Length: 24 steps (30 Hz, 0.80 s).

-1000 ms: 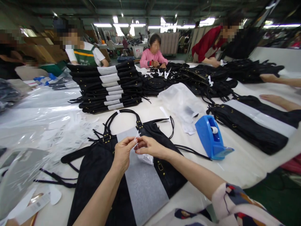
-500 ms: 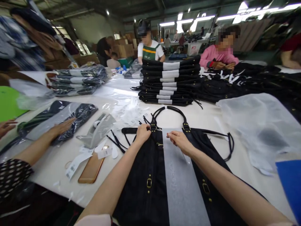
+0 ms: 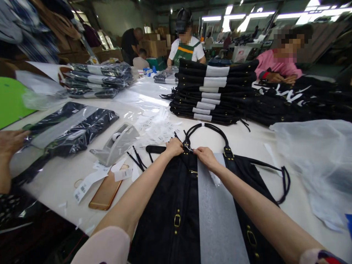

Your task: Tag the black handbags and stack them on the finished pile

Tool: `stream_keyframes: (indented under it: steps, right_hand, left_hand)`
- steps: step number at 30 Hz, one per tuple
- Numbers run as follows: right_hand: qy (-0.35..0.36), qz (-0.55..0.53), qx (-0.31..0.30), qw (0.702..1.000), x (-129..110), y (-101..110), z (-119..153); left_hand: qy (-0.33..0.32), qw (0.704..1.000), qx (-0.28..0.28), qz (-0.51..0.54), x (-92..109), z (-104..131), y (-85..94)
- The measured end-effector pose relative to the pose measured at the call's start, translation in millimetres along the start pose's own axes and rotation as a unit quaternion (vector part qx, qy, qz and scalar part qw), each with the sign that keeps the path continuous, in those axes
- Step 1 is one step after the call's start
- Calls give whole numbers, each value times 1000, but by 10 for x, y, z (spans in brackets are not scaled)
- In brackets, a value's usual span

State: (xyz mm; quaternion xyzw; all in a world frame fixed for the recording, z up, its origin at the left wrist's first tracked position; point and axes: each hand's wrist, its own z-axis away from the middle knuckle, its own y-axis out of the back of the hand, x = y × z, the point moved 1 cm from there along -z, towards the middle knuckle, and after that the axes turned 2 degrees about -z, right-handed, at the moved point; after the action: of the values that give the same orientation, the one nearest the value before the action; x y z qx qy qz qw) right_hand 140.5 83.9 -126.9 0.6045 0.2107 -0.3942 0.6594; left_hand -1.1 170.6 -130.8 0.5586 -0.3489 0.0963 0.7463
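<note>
A black bag with brass buckles lies flat in front of me, a grey paper strip running down its middle. Its looped handle points away from me. My left hand is closed at the bag's top edge, beside the left handle base; what its fingers pinch is too small to make out. Just right of it, my right hand pinches something small and pale at the same handle base, over the top of the strip. A clear bit of plastic hangs below my right hand.
Behind the bag stands a tall stack of folded black bags. A tape dispenser, a phone-shaped gold item and paper tags lie left. Plastic-wrapped bags are near a co-worker's hand. A translucent plastic bag lies right.
My right hand has moved left, close to my left hand at the handle base. The co-worker's hand has drawn back left from the wrapped bag. The view has shifted a little.
</note>
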Motion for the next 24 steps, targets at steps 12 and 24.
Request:
stream_keyframes:
  steps: [12, 24]
  right_hand:
    - [-53, 164, 42, 984, -120, -42, 58]
    - [-64, 102, 44, 992, -104, -107, -46]
  left_hand:
    - [-76, 988, -67, 113, -81, 52, 34]
    - [76, 966, 43, 242, -65, -52, -217]
